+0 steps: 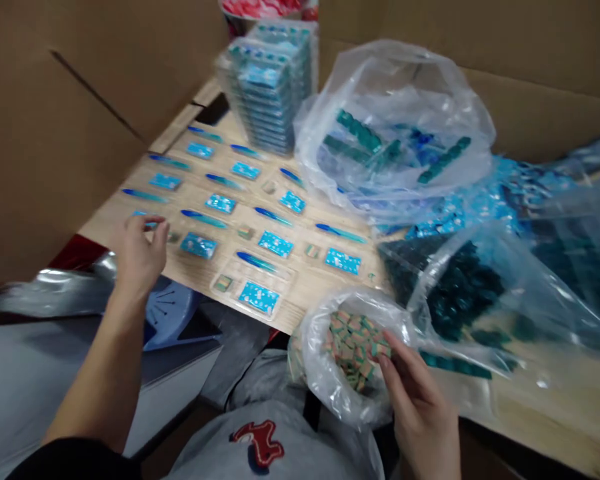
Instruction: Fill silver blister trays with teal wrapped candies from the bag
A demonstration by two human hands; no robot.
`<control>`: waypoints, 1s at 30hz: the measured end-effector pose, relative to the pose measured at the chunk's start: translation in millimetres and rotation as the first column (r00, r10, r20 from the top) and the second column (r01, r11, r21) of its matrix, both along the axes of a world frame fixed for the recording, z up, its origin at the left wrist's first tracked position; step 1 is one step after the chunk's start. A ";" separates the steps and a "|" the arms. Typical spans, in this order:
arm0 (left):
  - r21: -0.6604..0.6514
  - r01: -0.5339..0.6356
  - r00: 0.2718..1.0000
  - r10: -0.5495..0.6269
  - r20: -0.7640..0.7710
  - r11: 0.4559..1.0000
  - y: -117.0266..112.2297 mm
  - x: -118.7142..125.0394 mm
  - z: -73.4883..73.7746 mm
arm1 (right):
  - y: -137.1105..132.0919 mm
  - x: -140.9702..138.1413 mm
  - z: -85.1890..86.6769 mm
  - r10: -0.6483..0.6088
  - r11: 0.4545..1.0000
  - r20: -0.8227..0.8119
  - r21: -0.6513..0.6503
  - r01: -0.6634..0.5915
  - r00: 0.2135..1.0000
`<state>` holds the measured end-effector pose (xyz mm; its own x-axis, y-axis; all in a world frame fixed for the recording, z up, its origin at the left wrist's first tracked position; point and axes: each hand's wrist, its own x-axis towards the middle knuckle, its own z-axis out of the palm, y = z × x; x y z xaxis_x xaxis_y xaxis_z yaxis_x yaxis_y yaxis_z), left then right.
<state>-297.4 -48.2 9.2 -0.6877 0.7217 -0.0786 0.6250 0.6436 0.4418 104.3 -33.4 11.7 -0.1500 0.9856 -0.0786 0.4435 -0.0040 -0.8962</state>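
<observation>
My left hand [139, 253] rests at the near left edge of the wooden table [310, 280], fingers curled on a clear plastic tray [153, 223] with a blue item in it. Several more clear trays [250, 283] lie in rows on the table, each with a blue pen-like piece, a light-blue card and a small square piece. My right hand [420, 407] reaches into a clear bag of small brown-and-green pieces [353, 343] at the front edge; its fingertips pinch among the pieces.
A stack of filled trays [270, 87] stands at the back. Large clear bags hold teal pieces [395, 133] and dark green pieces [460, 287]. Loose blue packets [485, 200] lie right. Cardboard walls [55, 120] surround the table. A grey garment with a red emblem [260, 443] is below.
</observation>
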 end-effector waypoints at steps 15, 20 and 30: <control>-0.162 0.978 0.148 -0.983 0.111 0.129 43.1 257.7 -15.9 | -9.4 5.9 6.4 -0.314 0.949 -0.106 0.007 0.316 0.944; -0.191 0.980 0.076 -0.989 0.123 0.052 44.1 254.8 -18.5 | -10.3 7.0 4.4 -0.279 0.960 -0.130 0.003 0.281 0.952; -0.224 0.965 -0.102 -0.982 0.157 -0.136 48.4 242.2 8.4 | -12.6 8.3 4.4 -0.213 0.976 -0.145 0.007 0.217 0.966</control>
